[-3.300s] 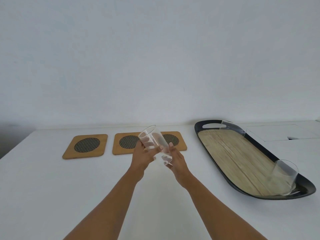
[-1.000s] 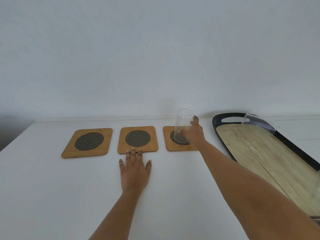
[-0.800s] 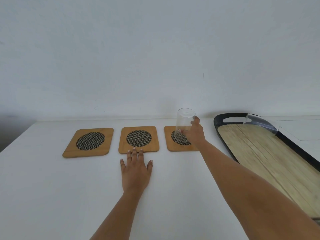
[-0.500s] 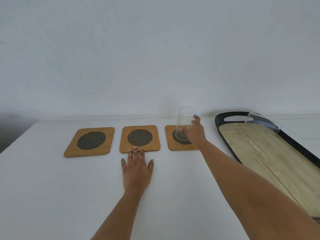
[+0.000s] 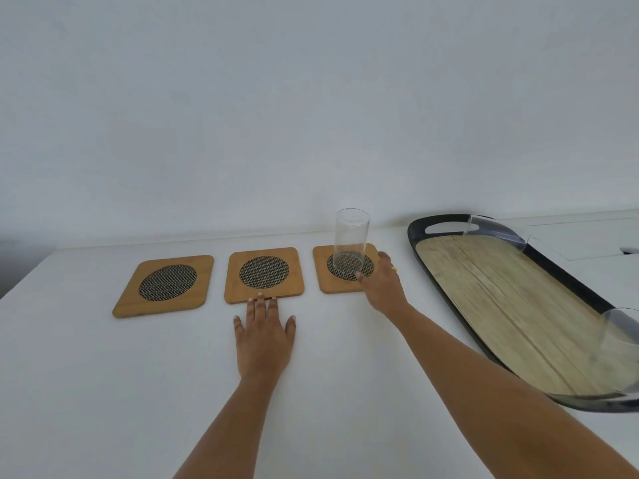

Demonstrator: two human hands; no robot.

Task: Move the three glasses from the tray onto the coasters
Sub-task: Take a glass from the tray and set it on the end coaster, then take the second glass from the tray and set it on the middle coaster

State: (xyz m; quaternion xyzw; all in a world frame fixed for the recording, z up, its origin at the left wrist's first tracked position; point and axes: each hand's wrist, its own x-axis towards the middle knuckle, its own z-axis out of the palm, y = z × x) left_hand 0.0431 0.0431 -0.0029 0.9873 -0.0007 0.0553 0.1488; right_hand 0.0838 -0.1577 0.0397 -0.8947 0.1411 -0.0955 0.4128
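A tall clear glass (image 5: 351,242) stands upright on the right coaster (image 5: 342,283), one of three wooden coasters with dark mesh centres. The middle coaster (image 5: 264,274) and left coaster (image 5: 166,285) are bare. My right hand (image 5: 382,285) hovers just right of the glass, fingers apart, no longer gripping it. My left hand (image 5: 264,335) lies flat on the table, fingertips at the middle coaster's near edge. On the black-rimmed wooden tray (image 5: 498,305) a second glass (image 5: 498,231) lies at the far end and a third glass (image 5: 622,328) sits at the near right end.
The white table (image 5: 103,375) runs back to a plain white wall. A recessed white panel (image 5: 587,242) lies behind the tray at the far right.
My right hand set the glass down on the right coaster and let go, drawing back slightly to the right. My left hand stayed flat on the table.
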